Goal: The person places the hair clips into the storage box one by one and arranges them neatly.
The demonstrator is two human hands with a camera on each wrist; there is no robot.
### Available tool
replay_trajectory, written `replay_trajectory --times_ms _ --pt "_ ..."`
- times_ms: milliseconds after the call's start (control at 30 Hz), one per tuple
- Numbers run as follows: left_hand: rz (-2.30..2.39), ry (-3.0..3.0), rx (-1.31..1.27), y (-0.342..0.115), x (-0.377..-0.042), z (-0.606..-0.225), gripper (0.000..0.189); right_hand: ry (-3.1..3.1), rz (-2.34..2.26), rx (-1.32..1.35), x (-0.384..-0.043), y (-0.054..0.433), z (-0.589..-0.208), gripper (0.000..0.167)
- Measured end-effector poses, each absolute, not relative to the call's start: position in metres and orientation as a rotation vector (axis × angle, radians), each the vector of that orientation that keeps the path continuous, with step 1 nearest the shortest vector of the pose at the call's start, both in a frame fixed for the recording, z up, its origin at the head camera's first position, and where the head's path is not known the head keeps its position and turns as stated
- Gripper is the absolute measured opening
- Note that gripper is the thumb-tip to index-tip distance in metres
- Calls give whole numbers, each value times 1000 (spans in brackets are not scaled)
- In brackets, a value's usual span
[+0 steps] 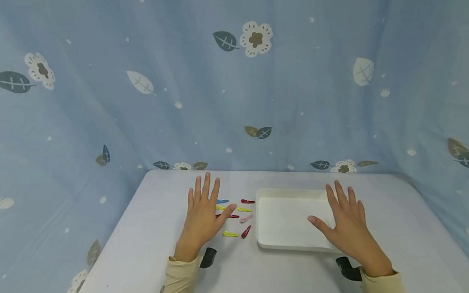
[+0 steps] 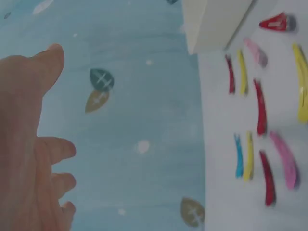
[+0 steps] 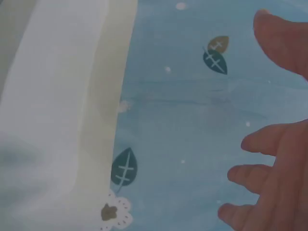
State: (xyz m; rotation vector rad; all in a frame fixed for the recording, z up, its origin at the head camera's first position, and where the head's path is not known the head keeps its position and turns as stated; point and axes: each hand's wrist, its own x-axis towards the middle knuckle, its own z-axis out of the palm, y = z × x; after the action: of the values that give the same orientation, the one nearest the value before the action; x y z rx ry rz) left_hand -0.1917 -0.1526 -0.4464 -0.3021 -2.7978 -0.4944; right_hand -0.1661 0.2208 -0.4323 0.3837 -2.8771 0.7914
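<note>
My left hand (image 1: 200, 222) is held up over the white table with its fingers straight and spread, gripping nothing. Beside and partly behind it lie several snap hair clips: a blue clip (image 1: 223, 201), yellow clips such as this yellow clip (image 1: 230, 234), red clips including a red clip (image 1: 245, 231), and a light pink clip (image 1: 246, 218). A brighter pink clip (image 2: 285, 159) shows in the left wrist view, hidden behind the hand from the head. Fingers also spread, my right hand (image 1: 350, 231) hovers over the right part of a white rectangular tray (image 1: 288, 218), holding nothing.
The tray's inside shows no clips where it is visible. A white tabletop (image 1: 273, 280) lies beneath everything. Blue curtain cloth (image 1: 305, 106) with leaves and flowers hangs behind and along both sides. Dark curved pieces (image 1: 208, 258) stick out by both wrists.
</note>
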Motion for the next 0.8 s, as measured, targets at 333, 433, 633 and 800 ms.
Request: replay_trajectory --times_ms 333,433,633,800 --pt "-827 -2757 -238 -183 -196 -447 81 -2788 1128 404 -164 250 -437 105" --pt "-907 -2734 -200 -190 -199 -447 76 -2800 1162 365 -162 261 -442 107" --pt "-1051 -2730 -48 -199 -201 -451 70 -2848 1247 306 -161 271 -457 111" --pt "-1118 -2720 16 -201 -207 -457 66 -2850 1262 281 -166 276 -469 116"
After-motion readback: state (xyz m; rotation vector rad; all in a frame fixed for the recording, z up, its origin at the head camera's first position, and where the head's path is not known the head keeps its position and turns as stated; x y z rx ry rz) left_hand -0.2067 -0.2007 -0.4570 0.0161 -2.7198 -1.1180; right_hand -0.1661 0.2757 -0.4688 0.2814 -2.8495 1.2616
